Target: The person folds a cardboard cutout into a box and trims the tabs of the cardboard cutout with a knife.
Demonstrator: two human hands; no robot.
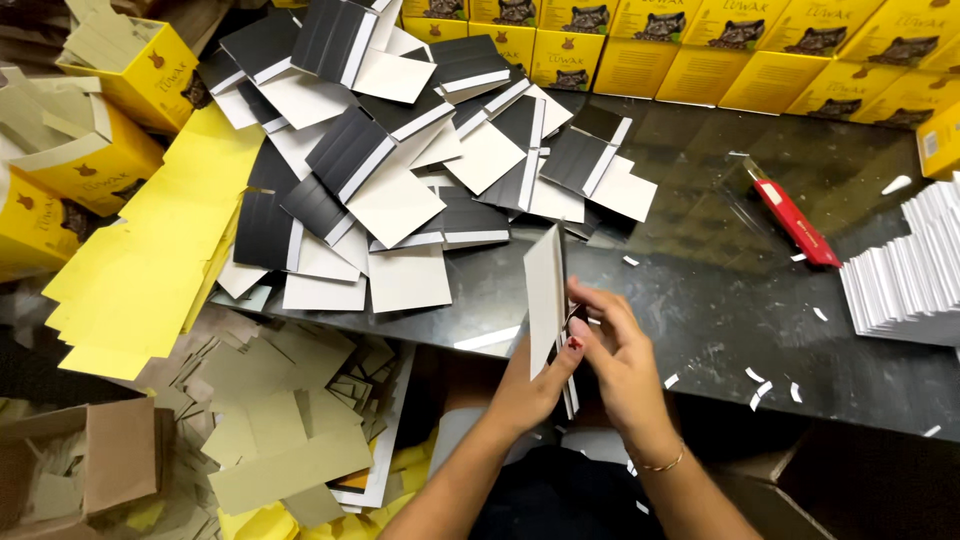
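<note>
Both hands pinching a folded card over the near edge of the dark table

Landmark is the folded white-and-black card [546, 295], stood on edge. Far left of it: yellow boxes [95, 150] and flat yellow sheets [150, 260], with tan cardboard scraps [290, 420] lower down. Just left and behind it, a messy heap of matte black-and-white cards [400, 150] crowds the glossy table [700, 290]. The left hand [530, 385] grips the card from below, and the right hand [615, 350] pinches its right edge. To the right there's a red cutter [795, 222], then a neat stack of white cards [910, 265]. Small white paper bits are scattered around.
</note>
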